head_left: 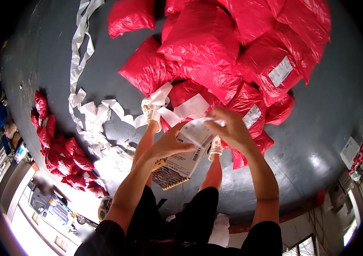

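Observation:
In front of my body I hold a strip of white printed labels (pixel 180 161) with barcodes and small print. My left hand (pixel 170 144) is closed round its left side, thumb lying across the front. At the upper right edge my right hand (pixel 229 127) pinches a label, which is slightly blurred. Below the labels hangs a dark piece with orange edging (pixel 169 176); its kind I cannot make out. White backing strip (pixel 193 106) runs from near my hands over the red bags towards my left shoe.
Beyond my feet lies a heap of stuffed red plastic bags (pixel 202 38), some bearing white labels. A long tangled strip of white paper (pixel 91 115) trails over the grey floor (pixel 313 141) on the left. Smaller red bags (pixel 64 155) lie farther left, near a bright doorway with a vehicle (pixel 55 209).

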Available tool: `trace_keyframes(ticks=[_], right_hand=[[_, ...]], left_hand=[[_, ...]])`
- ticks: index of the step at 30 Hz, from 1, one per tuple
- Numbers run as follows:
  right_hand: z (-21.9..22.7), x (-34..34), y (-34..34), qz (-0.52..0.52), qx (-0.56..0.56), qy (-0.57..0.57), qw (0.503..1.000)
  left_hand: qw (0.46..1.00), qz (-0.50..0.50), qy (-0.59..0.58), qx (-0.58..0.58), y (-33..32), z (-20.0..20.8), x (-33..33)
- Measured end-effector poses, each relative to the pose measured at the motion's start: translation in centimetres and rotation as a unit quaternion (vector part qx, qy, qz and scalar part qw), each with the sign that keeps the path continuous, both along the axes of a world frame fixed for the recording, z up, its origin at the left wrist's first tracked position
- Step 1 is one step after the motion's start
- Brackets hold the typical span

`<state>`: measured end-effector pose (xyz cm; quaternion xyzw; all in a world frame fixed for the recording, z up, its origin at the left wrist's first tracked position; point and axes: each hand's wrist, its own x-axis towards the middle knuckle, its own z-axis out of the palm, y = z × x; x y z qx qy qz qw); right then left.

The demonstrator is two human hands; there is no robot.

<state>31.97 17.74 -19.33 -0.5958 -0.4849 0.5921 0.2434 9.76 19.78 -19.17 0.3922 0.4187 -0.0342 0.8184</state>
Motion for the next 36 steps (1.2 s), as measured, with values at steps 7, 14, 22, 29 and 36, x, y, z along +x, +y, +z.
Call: trace_keyframes(ticks=[7,14,22,29,36], right_hand=[[5.2,-3.1,4.2,0.086,0.242,-0.203,0.945],[4.5,-7.6,4.5,0.158,-0.065,0.034,0.985],[1.0,-5.6,9.0,0.2,-0.154,-0.015,0.968],[-0.3,7.4,21.7,-0.364,0.33,-0.263,0.83],[-16.2,1.6,15.9,0.112,0.305,-0.466,0.823]], left_hand=[[0.99,0.128,0.038,-0.04,-0.9,1.8,-2.2],[0.997,0.027,0.045,0.058,2.7,3.9,-5.4],[0.995,0.068,0.027,-0.069,3.9,3.5,-9.9],[0.977,-0.017,0.135,-0.167,2.6,2.3,-18.9],[0.966,0.0,0.124,-0.227,2.1,0.9,-19.8]])
